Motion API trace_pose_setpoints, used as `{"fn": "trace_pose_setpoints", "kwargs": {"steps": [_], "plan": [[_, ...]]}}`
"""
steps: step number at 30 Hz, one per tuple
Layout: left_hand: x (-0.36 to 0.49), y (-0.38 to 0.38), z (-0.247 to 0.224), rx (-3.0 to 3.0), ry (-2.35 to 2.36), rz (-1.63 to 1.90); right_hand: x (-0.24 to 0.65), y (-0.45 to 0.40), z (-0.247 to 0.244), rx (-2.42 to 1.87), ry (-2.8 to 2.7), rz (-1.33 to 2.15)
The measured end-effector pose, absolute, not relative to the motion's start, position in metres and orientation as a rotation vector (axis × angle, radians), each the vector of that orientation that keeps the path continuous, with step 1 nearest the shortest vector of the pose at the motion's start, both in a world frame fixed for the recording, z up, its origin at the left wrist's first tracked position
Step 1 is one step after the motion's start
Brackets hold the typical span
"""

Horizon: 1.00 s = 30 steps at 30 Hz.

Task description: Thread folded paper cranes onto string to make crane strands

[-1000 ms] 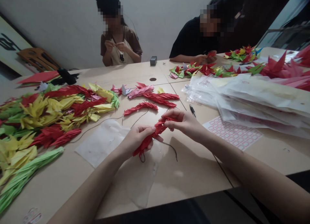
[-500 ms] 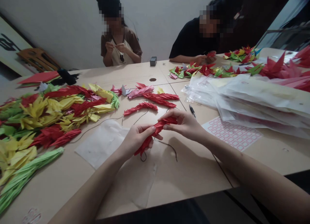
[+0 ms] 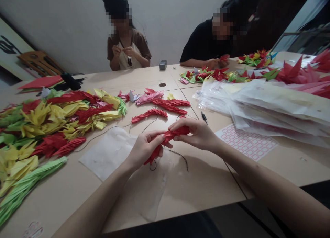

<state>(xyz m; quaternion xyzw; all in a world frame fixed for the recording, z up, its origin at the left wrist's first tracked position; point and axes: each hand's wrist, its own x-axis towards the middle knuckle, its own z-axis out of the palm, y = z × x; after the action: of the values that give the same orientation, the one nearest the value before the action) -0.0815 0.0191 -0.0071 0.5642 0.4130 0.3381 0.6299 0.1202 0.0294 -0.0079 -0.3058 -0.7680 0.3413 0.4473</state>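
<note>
Both of my hands grip one red folded-paper strand (image 3: 170,135) above the middle of the table. My left hand (image 3: 146,147) pinches its lower left part, with the fingers underneath and the thumb on top. My right hand (image 3: 199,134) has thumb and fingers closed around the upper right end. A dark cord (image 3: 180,155) hangs from the strand, with a small loop below my left hand. Just beyond my hands lie a short red strand (image 3: 149,115) and two more red strands (image 3: 172,103). A translucent plastic bag (image 3: 108,152) lies beneath and left of my hands.
A heap of yellow, red and green paper strands (image 3: 59,117) covers the left side. Stacked plastic bags (image 3: 278,107), a sticker sheet (image 3: 247,142) and a pen (image 3: 204,117) lie right. Two people (image 3: 129,49) sit across the table (image 3: 116,78).
My right hand has shifted slightly, and the strand's right end shows a little more. Both hands keep their hold on it.
</note>
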Motion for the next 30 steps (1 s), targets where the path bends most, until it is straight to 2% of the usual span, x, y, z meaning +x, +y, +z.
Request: {"fn": "trace_pose_setpoints", "kwargs": {"steps": [11,18,30], "plan": [[-0.0814,0.0187,-0.0076,1.313,0.951,0.819,0.12,0.0285,-0.0032,-0.659,-2.063,0.633],[-0.0822,0.0187,-0.0066,1.248,0.983,0.867,0.1212,0.0272,-0.0011,-0.657,-2.015,0.744],[-0.0836,0.0212,-0.0058,1.355,0.919,0.881,0.119,0.023,-0.0082,-0.733,-1.956,0.709]]}}
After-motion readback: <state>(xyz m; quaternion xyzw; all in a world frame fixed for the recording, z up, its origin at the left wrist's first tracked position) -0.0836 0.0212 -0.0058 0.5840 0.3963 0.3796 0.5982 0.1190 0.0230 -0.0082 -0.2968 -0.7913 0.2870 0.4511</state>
